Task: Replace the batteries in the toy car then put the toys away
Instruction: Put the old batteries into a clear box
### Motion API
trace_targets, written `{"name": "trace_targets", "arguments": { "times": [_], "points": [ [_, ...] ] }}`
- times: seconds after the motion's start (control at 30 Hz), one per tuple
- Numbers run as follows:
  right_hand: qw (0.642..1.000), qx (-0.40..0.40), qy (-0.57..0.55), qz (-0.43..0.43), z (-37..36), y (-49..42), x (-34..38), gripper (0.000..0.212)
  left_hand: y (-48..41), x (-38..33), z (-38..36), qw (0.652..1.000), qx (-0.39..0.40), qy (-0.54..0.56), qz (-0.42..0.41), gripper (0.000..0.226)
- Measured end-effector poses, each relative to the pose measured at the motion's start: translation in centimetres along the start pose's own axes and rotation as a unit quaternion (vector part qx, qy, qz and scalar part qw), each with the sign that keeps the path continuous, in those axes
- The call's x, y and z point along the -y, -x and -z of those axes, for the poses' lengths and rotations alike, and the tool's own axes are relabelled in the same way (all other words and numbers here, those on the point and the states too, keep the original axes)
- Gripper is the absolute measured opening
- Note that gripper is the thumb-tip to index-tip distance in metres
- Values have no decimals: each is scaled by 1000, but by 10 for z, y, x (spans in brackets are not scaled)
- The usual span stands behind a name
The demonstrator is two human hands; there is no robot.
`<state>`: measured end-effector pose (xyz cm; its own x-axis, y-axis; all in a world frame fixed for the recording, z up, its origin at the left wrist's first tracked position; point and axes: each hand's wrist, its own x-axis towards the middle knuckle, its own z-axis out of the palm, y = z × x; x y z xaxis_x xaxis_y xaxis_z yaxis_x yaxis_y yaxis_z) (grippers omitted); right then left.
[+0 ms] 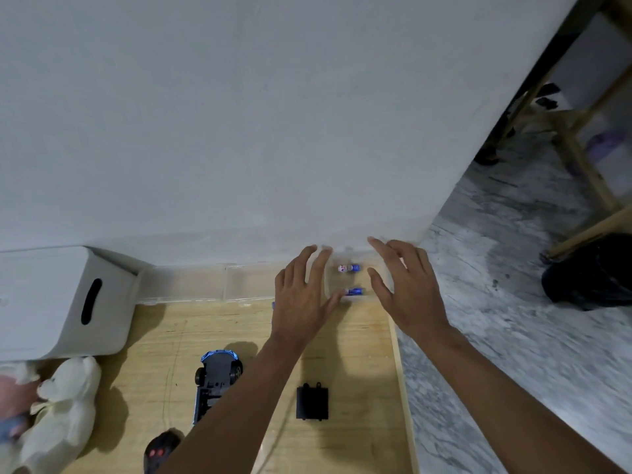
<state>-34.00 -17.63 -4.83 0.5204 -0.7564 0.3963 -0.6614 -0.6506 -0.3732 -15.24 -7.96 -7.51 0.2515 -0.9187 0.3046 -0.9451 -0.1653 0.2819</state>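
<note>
two batteries btwn left hand & right hand.

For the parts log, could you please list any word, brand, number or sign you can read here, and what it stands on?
Nothing here can be read.
upper battery: white, red and blue label, print too blurred to read.
lower battery: blue label, print too blurred to read.
remote control: red buttons, no marking that can be read.
</note>
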Motion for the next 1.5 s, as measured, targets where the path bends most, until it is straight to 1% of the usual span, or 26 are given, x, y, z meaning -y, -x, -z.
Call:
{"name": "trace_targets", "arguments": {
  "times": [0.1, 0.17, 0.2, 0.23, 0.3, 0.37, 0.43, 0.53, 0.67, 0.73, 0.77, 0.87, 0.9, 0.97, 1.03, 1.1, 1.17, 1.23, 1.3, 1.4, 1.43, 1.5],
  "points": [
    [1000, -19, -4, 16, -3, 13, -5, 27, 2, 0, 4, 998, -26, 40, -34, 45],
    [1000, 5, -6, 22, -9, 27, -8, 21, 3, 3, 2, 996, -21, 47, -76, 28],
    [1000, 24, -5, 19, -12, 33, -9, 21, 4, 4, 0, 995, -11, 44, -94, 23],
    [999, 43, -3, 14, -15, 37, -10, 23, 5, 5, -2, 994, 2, 41, -104, 21],
    [998, 69, 0, 4, -20, 41, -12, 27, 9, 5, -6, 994, 27, 35, -103, 26],
    [997, 81, -5, -9, -22, 41, -11, 30, 13, 3, -9, 995, 30, 31, -90, 28],
    [996, 80, -12, -27, -22, 39, -9, 30, 15, -1, -12, 997, 16, 29, -71, 25],
    [997, 69, 9, -40, -23, 36, -1, 29, 16, -6, -15, 999, -1, 26, -44, 22],
    [994, 61, 72, -46, -28, 35, 12, 30, 21, -8, -15, 999, 17, -5, -41, 28],
    [993, 56, 90, -53, -29, 37, 17, 30, 21, -8, -13, 999, 31, -14, -36, 26],
    [992, 57, 97, -59, -30, 38, 20, 30, 20, -9, -11, 998, 45, -10, -31, 27],
    [987, 80, 119, -66, -27, 37, 23, 32, 21, -9, 4, 993, 108, 30, -36, 46],
    [985, 95, 129, -68, -25, 36, 24, 34, 23, -8, 14, 988, 138, 64, -32, 52],
    [980, 114, 147, -74, -19, 36, 29, 35, 37, -2, 37, 970, 175, 165, 19, 59],
    [983, 103, 132, -76, -12, 39, 42, 35, 61, 13, 63, 959, 142, 235, 68, 54],
    [992, 95, 68, -52, -10, 45, 62, 33, 87, 39, 87, 960, 100, 242, 100, 47],
    [987, 160, -8, -13, -11, 50, 87, 33, 111, 72, 107, 962, 88, 220, 133, 44],
    [969, 242, -39, 14, -17, 51, 112, 34, 131, 102, 122, 956, 105, 203, 183, 51],
    [959, 278, -44, 19, -31, 49, 133, 38, 146, 124, 135, 936, 162, 205, 234, 65],
    [952, 306, -21, -11, -52, 41, 154, 46, 164, 139, 141, 880, 269, 262, 290, 92],
    [949, 314, -5, -10, -59, 38, 157, 48, 169, 140, 143, 865, 292, 281, 295, 100],
    [943, 331, 32, 1, -72, 36, 161, 49, 177, 143, 138, 851, 313, 303, 294, 108]
  ]
}}
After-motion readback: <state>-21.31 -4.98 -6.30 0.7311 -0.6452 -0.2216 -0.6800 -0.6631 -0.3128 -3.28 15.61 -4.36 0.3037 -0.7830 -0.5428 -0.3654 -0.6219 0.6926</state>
